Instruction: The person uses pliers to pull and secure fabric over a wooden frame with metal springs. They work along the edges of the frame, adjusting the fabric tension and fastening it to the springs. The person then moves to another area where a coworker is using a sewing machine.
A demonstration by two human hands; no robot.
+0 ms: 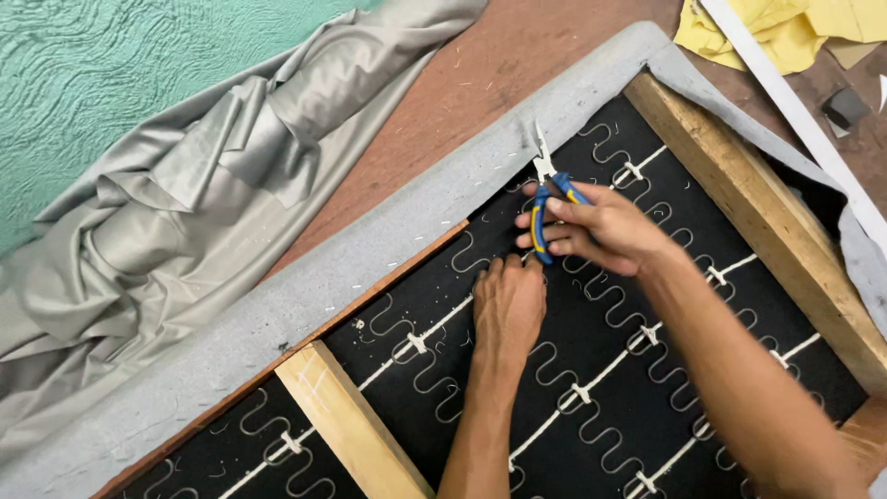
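Blue-and-yellow pliers (547, 189) are gripped in the closed right hand (596, 228), their tip set on the grey fabric edge (370, 259) of the frame. The left hand (507, 305) is pressed flat, fingers extended, on the black webbing (591, 342) just beside.

A single head-worn camera looks steeply down, close above both hands, the left hand (507, 305) just below the right hand (596, 228).

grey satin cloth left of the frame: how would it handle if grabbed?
The cloth lies in deep loose folds, so it is probably floppy and would sag from one grab point. Its sheen suggests a slick surface that may slip through fingers. It looks thin, likely light, though the pile is large.
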